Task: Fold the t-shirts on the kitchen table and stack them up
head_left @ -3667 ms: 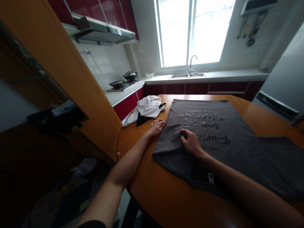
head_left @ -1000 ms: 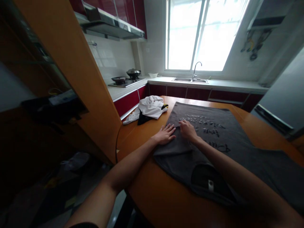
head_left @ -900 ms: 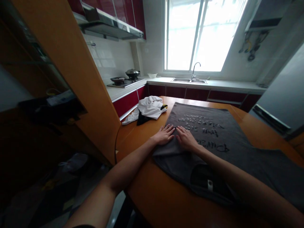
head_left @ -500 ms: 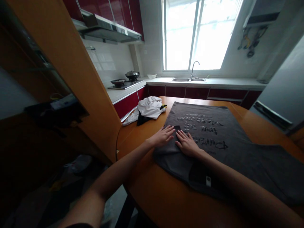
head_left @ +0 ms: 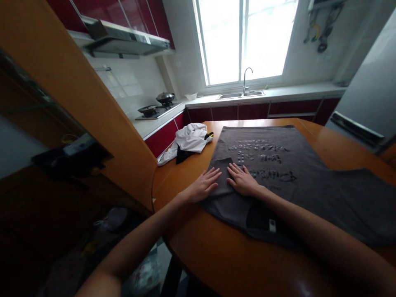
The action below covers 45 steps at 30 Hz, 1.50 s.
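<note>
A dark grey T-shirt (head_left: 303,181) with printed lettering lies spread on the wooden table (head_left: 198,243), its neckline and small label toward me. Its left sleeve is folded inward over the body. My left hand (head_left: 202,185) rests at the shirt's left edge, fingers stretched out on the folded part. Flat on the cloth just right of it is my right hand (head_left: 243,180), fingers spread, at the inner edge of the folded sleeve. Neither hand grips the fabric. My right forearm covers part of the shirt near the collar.
A heap of white and black clothing (head_left: 191,138) sits at the table's far left. Beyond are a stove with pans (head_left: 165,98), a sink (head_left: 241,95) under the window, and a fridge (head_left: 368,99) at right. A wooden partition (head_left: 102,99) stands close on the left.
My left hand has slid slightly left and toward me, off the sleeve's upper corner. My right hand stays nearly in place on the fold. The camera view has tilted a little.
</note>
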Each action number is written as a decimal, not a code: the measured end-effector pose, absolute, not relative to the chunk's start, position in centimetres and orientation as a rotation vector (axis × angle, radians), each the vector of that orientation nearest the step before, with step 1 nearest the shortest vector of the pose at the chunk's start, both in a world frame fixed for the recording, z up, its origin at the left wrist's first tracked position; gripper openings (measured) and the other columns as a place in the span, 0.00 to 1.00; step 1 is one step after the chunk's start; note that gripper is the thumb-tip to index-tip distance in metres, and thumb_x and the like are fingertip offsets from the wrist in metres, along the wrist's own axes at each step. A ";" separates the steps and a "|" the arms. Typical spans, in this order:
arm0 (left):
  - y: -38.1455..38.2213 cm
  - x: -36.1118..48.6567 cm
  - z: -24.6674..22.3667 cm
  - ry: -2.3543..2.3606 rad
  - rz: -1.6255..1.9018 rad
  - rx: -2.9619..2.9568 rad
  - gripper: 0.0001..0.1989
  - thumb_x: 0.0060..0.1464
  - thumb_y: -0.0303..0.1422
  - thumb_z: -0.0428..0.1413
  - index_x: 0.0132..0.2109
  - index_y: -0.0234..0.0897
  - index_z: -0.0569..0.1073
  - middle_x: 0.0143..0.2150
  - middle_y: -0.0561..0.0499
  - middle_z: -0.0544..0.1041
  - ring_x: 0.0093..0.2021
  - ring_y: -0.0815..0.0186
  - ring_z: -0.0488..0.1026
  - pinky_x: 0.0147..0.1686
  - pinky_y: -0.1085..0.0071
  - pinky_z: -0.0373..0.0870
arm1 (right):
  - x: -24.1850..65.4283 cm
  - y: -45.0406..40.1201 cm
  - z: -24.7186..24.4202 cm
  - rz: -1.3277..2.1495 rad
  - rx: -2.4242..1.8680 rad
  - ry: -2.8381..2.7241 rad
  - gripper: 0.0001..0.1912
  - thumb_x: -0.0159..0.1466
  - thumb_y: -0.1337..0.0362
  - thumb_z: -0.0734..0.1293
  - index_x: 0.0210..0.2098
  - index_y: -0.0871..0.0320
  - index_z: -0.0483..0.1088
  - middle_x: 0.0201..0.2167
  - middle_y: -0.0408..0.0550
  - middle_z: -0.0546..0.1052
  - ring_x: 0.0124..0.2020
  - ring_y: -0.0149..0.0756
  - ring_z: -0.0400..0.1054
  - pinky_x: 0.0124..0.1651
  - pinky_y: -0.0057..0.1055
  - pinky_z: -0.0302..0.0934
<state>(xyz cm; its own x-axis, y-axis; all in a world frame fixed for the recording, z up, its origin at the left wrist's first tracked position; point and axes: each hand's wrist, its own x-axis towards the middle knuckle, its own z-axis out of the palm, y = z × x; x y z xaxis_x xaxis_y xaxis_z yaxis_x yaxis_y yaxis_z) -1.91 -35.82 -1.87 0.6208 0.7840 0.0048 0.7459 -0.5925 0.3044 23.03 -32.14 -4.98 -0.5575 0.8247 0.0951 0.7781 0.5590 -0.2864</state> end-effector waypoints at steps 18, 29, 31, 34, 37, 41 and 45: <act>-37.1 -1.9 -2.6 1.264 0.044 2.637 0.30 0.72 0.47 0.36 0.75 0.46 0.47 0.77 0.49 0.43 0.76 0.57 0.35 0.71 0.50 0.37 | 22.4 -45.1 -0.9 0.553 -0.820 -2.788 0.43 0.70 0.42 0.56 0.73 0.65 0.49 0.73 0.62 0.49 0.74 0.50 0.39 0.73 0.54 0.33; -32.3 -0.8 0.3 1.207 0.486 2.402 0.27 0.69 0.47 0.42 0.66 0.38 0.69 0.68 0.45 0.67 0.70 0.57 0.60 0.69 0.55 0.54 | 22.1 -46.6 -1.1 0.718 -0.809 -2.796 0.44 0.69 0.42 0.59 0.72 0.68 0.49 0.72 0.65 0.48 0.74 0.52 0.40 0.73 0.57 0.33; -30.3 0.5 0.4 1.254 0.608 2.403 0.26 0.69 0.44 0.44 0.64 0.35 0.71 0.66 0.43 0.70 0.67 0.57 0.64 0.68 0.57 0.57 | 22.1 -46.7 -0.7 0.731 -0.833 -2.779 0.42 0.70 0.44 0.58 0.72 0.67 0.50 0.72 0.64 0.49 0.74 0.51 0.41 0.72 0.57 0.35; -28.5 2.4 -0.8 1.336 0.584 2.501 0.26 0.69 0.41 0.44 0.65 0.33 0.68 0.69 0.41 0.65 0.70 0.56 0.59 0.69 0.57 0.55 | 22.4 -46.1 0.2 0.683 -0.906 -2.697 0.37 0.72 0.47 0.55 0.72 0.63 0.51 0.73 0.59 0.50 0.74 0.48 0.41 0.73 0.53 0.38; -28.3 3.5 -2.8 1.393 0.370 2.626 0.28 0.69 0.44 0.45 0.70 0.37 0.60 0.74 0.42 0.54 0.74 0.53 0.46 0.70 0.48 0.48 | 23.4 -44.4 0.4 0.557 -1.050 -2.592 0.35 0.73 0.48 0.55 0.73 0.61 0.51 0.73 0.56 0.49 0.74 0.46 0.39 0.73 0.51 0.38; -28.8 3.6 -4.3 1.407 0.170 2.674 0.31 0.69 0.48 0.41 0.72 0.39 0.55 0.75 0.42 0.49 0.75 0.52 0.42 0.69 0.45 0.43 | 25.1 -41.8 -1.3 0.495 -1.265 -2.582 0.37 0.71 0.48 0.57 0.73 0.61 0.51 0.74 0.56 0.47 0.74 0.49 0.38 0.73 0.54 0.37; -28.7 3.4 -3.5 1.405 0.278 2.676 0.31 0.70 0.48 0.40 0.72 0.39 0.57 0.75 0.42 0.52 0.75 0.55 0.45 0.70 0.50 0.46 | 26.0 -41.0 -2.9 0.512 -1.295 -2.607 0.37 0.71 0.46 0.56 0.73 0.59 0.51 0.74 0.55 0.47 0.75 0.49 0.37 0.73 0.55 0.36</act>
